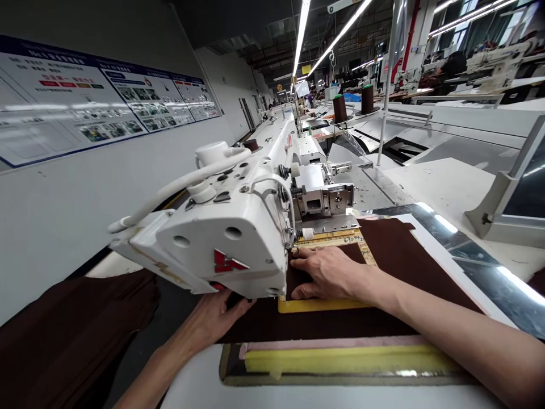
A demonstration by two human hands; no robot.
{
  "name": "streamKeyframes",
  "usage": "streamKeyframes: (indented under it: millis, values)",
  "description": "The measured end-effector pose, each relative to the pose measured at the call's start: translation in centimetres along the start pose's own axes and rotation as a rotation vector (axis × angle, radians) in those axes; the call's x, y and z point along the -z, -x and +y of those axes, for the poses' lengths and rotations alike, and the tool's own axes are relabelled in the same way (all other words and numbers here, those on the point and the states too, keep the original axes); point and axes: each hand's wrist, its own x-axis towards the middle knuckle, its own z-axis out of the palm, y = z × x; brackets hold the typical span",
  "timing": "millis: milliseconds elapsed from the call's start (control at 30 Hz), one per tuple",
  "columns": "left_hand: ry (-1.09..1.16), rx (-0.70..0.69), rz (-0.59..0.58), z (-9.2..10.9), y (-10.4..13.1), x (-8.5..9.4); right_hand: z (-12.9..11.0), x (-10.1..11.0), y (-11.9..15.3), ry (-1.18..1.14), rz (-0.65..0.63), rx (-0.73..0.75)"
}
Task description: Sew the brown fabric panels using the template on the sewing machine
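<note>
My right hand (330, 274) lies with its fingers apart on a dark brown fabric piece (402, 258), inside a yellow-edged template frame (323, 305) with handwriting at its far corner. The fingertips are close to the needle area of a white industrial sewing machine (238, 227). My left hand (213, 318) rests on the brown fabric at the machine head's near left side, its thumb stretched out. The machine head hides part of the left fingers. Below the fabric's front edge runs a yellow strip (340, 359) on a clear plate.
More dark brown fabric (72, 329) is heaped at the left. Brown thread cones (339, 108) stand behind the machine. A metal pole (386, 85) rises at the right, with a screen-like panel (525, 176) beyond it. A wall with posters (110, 102) borders the left.
</note>
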Motion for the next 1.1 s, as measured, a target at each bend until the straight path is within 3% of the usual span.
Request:
streamKeyframes:
  millis: [100,267,500,767,1100]
  values:
    - [0.037,0.008,-0.050,0.7,1.2,0.2,-0.5,-0.1,0.0,0.009,0.006,-0.025]
    - [0.074,-0.001,-0.052,1.3,0.8,0.6,-1.0,0.0,0.0,0.029,-0.010,-0.054]
    - [0.052,0.062,0.122,0.8,1.0,0.1,-0.8,-0.1,-0.1,0.036,-0.028,-0.046]
    - [0.115,0.114,0.302,0.9,0.8,1.0,-0.7,-0.3,-0.1,0.036,-0.030,-0.036]
    - [0.194,0.151,0.328,0.4,0.6,1.0,-0.7,-0.1,-0.4,0.071,-0.047,-0.060]
